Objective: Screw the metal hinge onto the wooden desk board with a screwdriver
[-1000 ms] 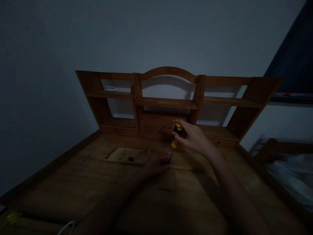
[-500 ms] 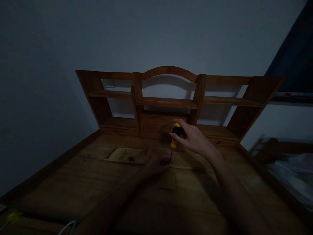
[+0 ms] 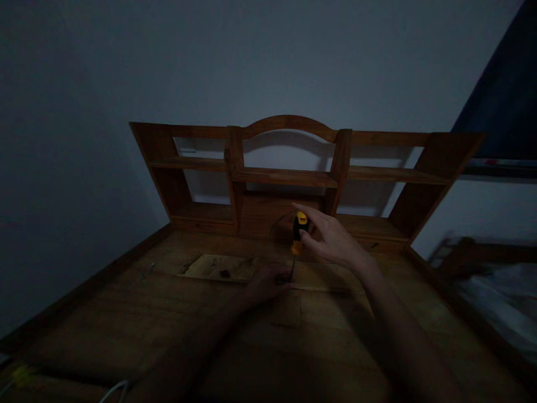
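My right hand [image 3: 329,238] grips the yellow and black handle of a screwdriver [image 3: 300,226] between thumb and fingers, with the index finger over its top. The shaft points down, nearly upright. At its tip is my left hand [image 3: 268,281], low against the wooden desk top [image 3: 201,319]. The left fingers are closed around a small dark thing [image 3: 283,278] beside the tip; in the dim light I cannot make out what it is. Under the hands runs a pale wooden strip [image 3: 241,267] with a dark spot on it.
Small slender metal pieces [image 3: 147,271], perhaps screws, lie at the left. A wooden shelf unit [image 3: 285,177] stands at the back against the wall. At the lower left are a blurred yellow object [image 3: 23,375] and a white cable [image 3: 115,389]. A bed [image 3: 499,285] is at the right.
The screwdriver handle has shifted slightly left and down. My right fingers have loosened and turned a little on it, the index finger straighter. My left hand stays in place.
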`<state>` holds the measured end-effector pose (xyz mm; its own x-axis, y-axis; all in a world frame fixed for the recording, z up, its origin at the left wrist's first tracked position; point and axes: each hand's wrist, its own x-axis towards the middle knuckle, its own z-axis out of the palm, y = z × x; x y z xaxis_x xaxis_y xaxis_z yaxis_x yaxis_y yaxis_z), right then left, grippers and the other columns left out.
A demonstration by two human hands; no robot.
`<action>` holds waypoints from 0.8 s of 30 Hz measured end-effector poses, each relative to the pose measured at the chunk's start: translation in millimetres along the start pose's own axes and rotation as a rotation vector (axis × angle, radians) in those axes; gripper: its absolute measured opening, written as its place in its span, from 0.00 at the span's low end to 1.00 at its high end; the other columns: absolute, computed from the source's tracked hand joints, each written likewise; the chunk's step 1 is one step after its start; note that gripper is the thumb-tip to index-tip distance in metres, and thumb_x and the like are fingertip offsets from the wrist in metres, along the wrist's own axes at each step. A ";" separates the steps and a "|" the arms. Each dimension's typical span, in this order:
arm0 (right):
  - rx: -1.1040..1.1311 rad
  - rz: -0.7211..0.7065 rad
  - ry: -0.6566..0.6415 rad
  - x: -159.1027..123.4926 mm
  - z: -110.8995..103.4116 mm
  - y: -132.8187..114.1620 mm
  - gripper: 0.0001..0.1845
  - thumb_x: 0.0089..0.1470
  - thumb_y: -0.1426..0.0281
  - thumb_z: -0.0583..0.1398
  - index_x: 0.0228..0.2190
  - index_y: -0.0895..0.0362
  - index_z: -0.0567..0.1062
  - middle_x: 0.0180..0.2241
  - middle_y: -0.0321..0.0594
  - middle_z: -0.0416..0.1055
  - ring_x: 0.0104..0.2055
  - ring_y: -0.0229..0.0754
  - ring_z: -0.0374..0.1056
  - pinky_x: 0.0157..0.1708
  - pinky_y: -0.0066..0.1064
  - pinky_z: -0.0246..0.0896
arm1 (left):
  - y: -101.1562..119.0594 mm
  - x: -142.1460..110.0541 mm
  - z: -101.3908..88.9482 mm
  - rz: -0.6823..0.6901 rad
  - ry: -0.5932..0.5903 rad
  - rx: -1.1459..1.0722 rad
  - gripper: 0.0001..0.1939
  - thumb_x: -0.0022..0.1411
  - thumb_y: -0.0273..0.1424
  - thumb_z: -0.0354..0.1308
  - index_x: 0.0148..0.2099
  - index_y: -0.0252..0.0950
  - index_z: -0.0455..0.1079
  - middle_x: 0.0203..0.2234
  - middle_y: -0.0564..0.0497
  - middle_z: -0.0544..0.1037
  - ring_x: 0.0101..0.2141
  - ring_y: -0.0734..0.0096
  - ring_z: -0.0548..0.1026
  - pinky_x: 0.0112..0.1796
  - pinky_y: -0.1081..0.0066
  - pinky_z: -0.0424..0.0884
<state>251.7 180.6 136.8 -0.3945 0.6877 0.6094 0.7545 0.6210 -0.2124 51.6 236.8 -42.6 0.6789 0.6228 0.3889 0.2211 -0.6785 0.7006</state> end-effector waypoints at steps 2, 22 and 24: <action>0.031 -0.026 -0.001 -0.2 -0.2 0.2 0.31 0.59 0.69 0.55 0.63 0.52 0.58 0.58 0.44 0.65 0.56 0.47 0.65 0.56 0.41 0.61 | -3.5 -0.1 1.4 -0.002 -0.003 -0.010 0.14 0.61 0.36 0.62 0.48 0.37 0.74 0.41 0.49 0.79 0.41 0.66 0.76 0.45 0.68 0.73; -0.072 0.062 0.006 -0.8 3.4 -3.2 0.29 0.61 0.58 0.55 0.61 0.53 0.61 0.53 0.48 0.67 0.52 0.53 0.68 0.50 0.47 0.64 | 6.9 -0.5 -2.8 -0.005 0.001 0.022 0.13 0.62 0.33 0.61 0.48 0.38 0.74 0.43 0.49 0.79 0.43 0.65 0.76 0.48 0.66 0.71; -0.059 0.040 -0.013 -1.4 1.5 -3.3 0.32 0.61 0.62 0.55 0.65 0.52 0.55 0.54 0.47 0.66 0.53 0.52 0.67 0.52 0.47 0.63 | 8.2 -0.5 -3.9 0.001 -0.014 0.025 0.11 0.62 0.33 0.60 0.47 0.38 0.75 0.42 0.50 0.79 0.42 0.67 0.76 0.47 0.67 0.71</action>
<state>249.0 178.2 135.5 -0.3703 0.7167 0.5910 0.7990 0.5702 -0.1908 50.3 232.4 -34.7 0.6889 0.6165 0.3812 0.2374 -0.6888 0.6850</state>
